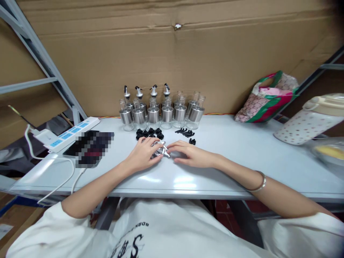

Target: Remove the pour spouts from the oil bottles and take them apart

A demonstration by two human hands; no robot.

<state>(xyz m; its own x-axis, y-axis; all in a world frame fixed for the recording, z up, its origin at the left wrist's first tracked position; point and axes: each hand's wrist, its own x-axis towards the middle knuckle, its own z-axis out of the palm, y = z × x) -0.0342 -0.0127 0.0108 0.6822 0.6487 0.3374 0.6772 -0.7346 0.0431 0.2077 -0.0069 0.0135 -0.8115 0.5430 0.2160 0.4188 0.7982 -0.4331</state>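
Silver metal spout pieces (pixel 164 152) lie in a small pile on the white table (pixel 231 143). Over the pile's left side rests my left hand (pixel 143 153), fingers spread and partly covering the pieces. My right hand (pixel 188 153) touches the pile from the right, its fingers stretched out and apart. Just behind my left hand is a cluster of black stoppers (pixel 151 132). Thin black levers (pixel 185 132) and a little heap of small black parts (pixel 192 141) sit behind my right hand.
Glass bottles with steel sleeves (pixel 167 116) stand in rows against the cardboard (pixel 188 64); several back ones carry pour spouts (pixel 153 91). At left are a power strip (pixel 72 134), a phone (pixel 94 148) and cables. A patterned bag (pixel 264 100) and a dotted jug (pixel 309 120) occupy the right.
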